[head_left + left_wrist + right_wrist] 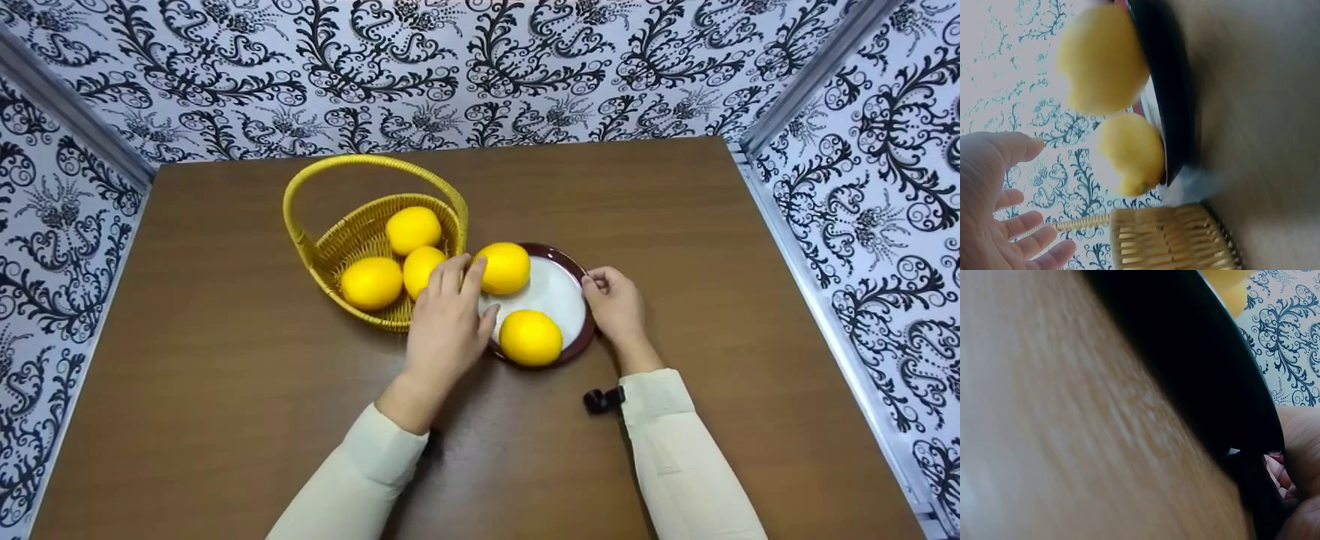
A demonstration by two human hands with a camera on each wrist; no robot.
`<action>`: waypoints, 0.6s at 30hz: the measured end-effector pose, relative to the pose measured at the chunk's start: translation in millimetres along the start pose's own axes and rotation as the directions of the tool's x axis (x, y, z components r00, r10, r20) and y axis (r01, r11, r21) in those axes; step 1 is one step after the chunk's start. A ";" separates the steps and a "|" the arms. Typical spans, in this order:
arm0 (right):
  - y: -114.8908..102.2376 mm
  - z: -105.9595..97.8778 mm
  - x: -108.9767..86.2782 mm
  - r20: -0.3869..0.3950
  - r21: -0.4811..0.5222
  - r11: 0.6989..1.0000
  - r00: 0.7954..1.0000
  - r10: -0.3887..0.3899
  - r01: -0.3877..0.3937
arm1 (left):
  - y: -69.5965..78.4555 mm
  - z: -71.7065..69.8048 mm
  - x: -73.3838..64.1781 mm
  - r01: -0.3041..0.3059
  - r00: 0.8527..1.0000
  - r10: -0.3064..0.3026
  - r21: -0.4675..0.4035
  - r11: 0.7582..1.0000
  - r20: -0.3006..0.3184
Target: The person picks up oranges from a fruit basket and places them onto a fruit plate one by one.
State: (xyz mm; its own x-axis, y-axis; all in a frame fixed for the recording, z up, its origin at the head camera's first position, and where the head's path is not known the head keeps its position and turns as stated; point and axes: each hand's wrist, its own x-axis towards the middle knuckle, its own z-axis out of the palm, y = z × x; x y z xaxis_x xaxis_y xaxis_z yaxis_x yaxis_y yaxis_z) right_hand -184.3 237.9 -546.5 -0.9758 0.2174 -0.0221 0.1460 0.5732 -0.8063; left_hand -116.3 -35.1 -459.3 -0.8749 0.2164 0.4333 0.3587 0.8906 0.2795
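My left hand [448, 319] hovers between the wicker basket and the plate, fingers extended and holding nothing; in the left wrist view its palm and fingers stand apart from the lemons. With my right hand [616, 306] I pinch the right rim of a white plate [559, 289] with a dark red edge. On that plate are two yellow lemons, a far one [504, 268] close to my left fingertips and a near one [531, 338]. The yellow basket [352, 236] holds three more lemons, one [422, 268] partly covered by my left hand.
The basket's tall arched handle [367, 160] rises over its back. Everything stands on a brown wooden table [225, 420]. White walls with black scrollwork [420, 67] enclose its back and sides. A small black device [600, 400] sits at my right cuff.
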 end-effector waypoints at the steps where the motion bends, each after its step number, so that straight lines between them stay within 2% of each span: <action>1: 0.4 -0.1 0.1 0.001 -0.001 1.000 1.000 0.000 0.000 | -1.8 -1.3 0.9 0.004 1.000 -0.004 -0.004 1.000 -0.007; 8: 0.2 -0.9 -0.5 0.010 0.002 1.000 1.000 0.010 -0.010 | -19.0 -7.9 5.0 0.039 0.999 -0.040 -0.021 0.999 -0.036; 18: 0.6 0.1 0.1 0.012 -0.001 1.000 1.000 0.013 -0.013 | -45.2 -13.9 4.4 0.130 0.990 -0.130 -0.010 0.991 -0.056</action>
State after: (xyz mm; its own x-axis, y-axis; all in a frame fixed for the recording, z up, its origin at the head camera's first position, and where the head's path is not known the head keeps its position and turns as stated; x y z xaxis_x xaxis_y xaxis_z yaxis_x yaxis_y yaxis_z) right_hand -184.4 238.2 -547.1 -0.9758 0.2149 -0.0399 0.1588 0.5712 -0.8053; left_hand -131.8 -80.0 -458.2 -0.8946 0.0760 0.4403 0.2452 0.9073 0.3415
